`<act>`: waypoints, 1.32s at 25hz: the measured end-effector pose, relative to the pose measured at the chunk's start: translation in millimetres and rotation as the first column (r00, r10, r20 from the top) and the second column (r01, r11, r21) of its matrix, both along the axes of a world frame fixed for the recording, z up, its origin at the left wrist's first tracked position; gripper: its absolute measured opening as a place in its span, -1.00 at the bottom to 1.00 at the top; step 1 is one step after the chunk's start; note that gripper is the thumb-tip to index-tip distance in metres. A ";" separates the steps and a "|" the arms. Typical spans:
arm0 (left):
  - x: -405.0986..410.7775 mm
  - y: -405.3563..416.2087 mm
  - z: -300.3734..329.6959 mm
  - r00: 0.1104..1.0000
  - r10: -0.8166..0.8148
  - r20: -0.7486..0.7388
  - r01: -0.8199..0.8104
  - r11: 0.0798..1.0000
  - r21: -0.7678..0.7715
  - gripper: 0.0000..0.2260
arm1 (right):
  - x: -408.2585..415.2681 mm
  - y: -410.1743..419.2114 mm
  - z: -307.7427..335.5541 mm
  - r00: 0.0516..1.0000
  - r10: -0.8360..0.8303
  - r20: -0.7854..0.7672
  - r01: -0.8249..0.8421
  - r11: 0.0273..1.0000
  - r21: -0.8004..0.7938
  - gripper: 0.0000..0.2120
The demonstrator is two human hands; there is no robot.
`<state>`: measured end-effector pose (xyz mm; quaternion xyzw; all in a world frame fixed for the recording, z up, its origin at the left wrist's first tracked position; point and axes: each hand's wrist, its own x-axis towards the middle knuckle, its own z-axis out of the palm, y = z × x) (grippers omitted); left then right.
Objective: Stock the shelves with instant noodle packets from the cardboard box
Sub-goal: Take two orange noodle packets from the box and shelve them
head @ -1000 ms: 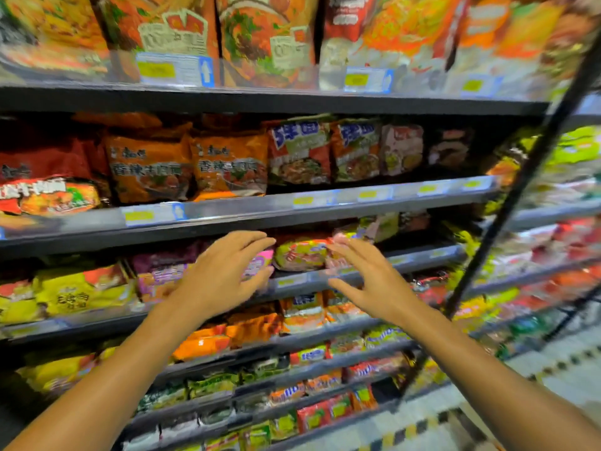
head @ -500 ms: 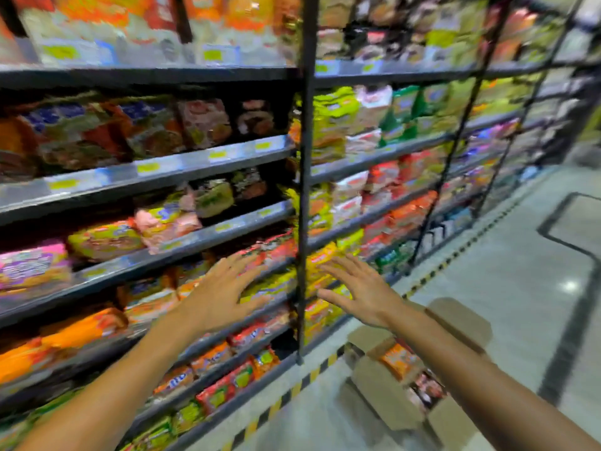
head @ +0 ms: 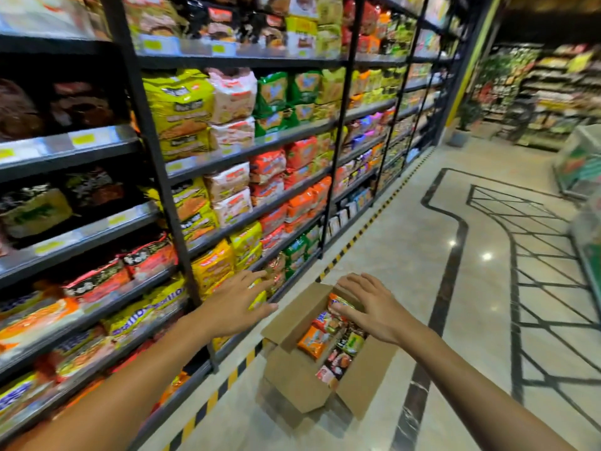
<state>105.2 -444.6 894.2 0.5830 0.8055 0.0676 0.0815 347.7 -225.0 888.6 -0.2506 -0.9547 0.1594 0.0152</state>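
Note:
An open cardboard box (head: 292, 372) stands on the floor beside the shelving, its flaps spread. Several instant noodle packets (head: 313, 341) lie inside, orange, red and dark ones. My right hand (head: 367, 307) hovers over the far end of the box, fingers spread, holding nothing. My left hand (head: 237, 302) is stretched out to the left of the box, in front of the lower shelves, fingers apart and empty. The shelves (head: 97, 222) on the left are packed with noodle packets in yellow, orange, red and green.
Black shelf uprights (head: 153, 177) divide the bays. A yellow-and-black strip (head: 208, 405) runs along the floor at the shelf base. The glossy tiled aisle (head: 406, 242) stretches ahead to the right. A green display (head: 582, 164) stands at the far right.
My view has swung right and down from the shelf face to the aisle floor. Both hands dropped from shelf height to the box, staying empty.

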 end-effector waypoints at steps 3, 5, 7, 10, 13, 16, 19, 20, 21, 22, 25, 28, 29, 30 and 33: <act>-7.0 47.2 -21.4 0.999 -0.046 -0.013 0.045 0.998 -0.031 -0.30 | -2.8 36.9 -13.0 1.000 -0.025 0.017 0.026 1.000 -0.003 -0.27; -17.1 75.9 -36.1 0.998 -0.055 0.003 0.055 0.997 -0.052 -0.38 | -15.0 61.0 -20.8 0.999 -0.035 0.037 0.035 0.999 -0.020 -0.26; -33.2 112.1 -50.7 0.998 -0.054 0.011 0.055 0.996 -0.069 -0.40 | -36.4 91.9 -29.4 0.998 -0.040 0.052 0.042 0.999 -0.023 -0.28; -71.9 167.4 -72.3 0.997 -0.057 0.048 0.061 0.996 -0.072 -0.38 | -72.3 138.0 -42.5 0.996 -0.057 0.067 0.060 0.997 -0.048 -0.35; -115.7 220.1 -94.9 0.995 -0.021 0.093 0.025 0.998 -0.052 -0.33 | -105.8 177.6 -53.9 0.992 -0.073 0.101 0.089 0.983 -0.163 -0.35; -146.3 262.3 -109.9 0.991 0.009 0.137 0.001 0.997 -0.072 -0.34 | -139.2 217.2 -56.0 0.987 -0.073 0.140 0.101 0.975 -0.199 -0.37; -170.4 286.8 -125.0 0.983 0.034 0.180 -0.019 0.996 -0.086 -0.22 | -169.0 249.7 -58.4 0.988 -0.024 0.154 0.052 0.982 -0.181 -0.39; -175.8 291.4 -128.4 0.982 0.037 0.187 -0.021 0.996 -0.087 -0.15 | -177.7 260.3 -62.4 0.987 -0.012 0.161 0.042 0.982 -0.182 -0.35; -182.9 295.9 -133.6 0.981 0.051 0.186 -0.035 0.996 -0.087 -0.11 | -188.7 270.7 -67.5 0.984 -0.002 0.177 0.036 0.982 -0.185 -0.27; -188.5 299.4 -137.5 0.980 0.074 0.182 -0.059 0.995 -0.084 -0.10 | -199.6 280.7 -75.0 0.982 0.017 0.186 0.017 0.983 -0.181 -0.17; -196.5 307.5 -145.5 0.968 0.162 0.194 -0.146 0.985 -0.095 -0.09 | -231.3 310.6 -97.3 0.969 0.088 0.229 -0.049 0.984 -0.173 -0.09; -200.6 310.1 -153.8 0.944 0.234 0.235 -0.203 0.968 -0.148 0.04 | -258.4 336.8 -115.5 0.948 0.180 0.261 -0.143 0.977 -0.157 -0.19; -201.1 312.9 -157.5 0.934 0.264 0.240 -0.228 0.959 -0.167 0.06 | -266.9 347.3 -121.4 0.937 0.223 0.269 -0.188 0.971 -0.150 -0.21; -199.8 318.2 -160.4 0.927 0.294 0.235 -0.256 0.950 -0.180 0.05 | -274.9 360.7 -128.9 0.923 0.269 0.274 -0.235 0.960 -0.151 -0.24; -188.3 339.4 -172.4 0.884 0.419 0.206 -0.367 0.897 -0.248 -0.09 | -299.0 402.5 -144.8 0.876 0.388 0.285 -0.350 0.920 -0.175 -0.32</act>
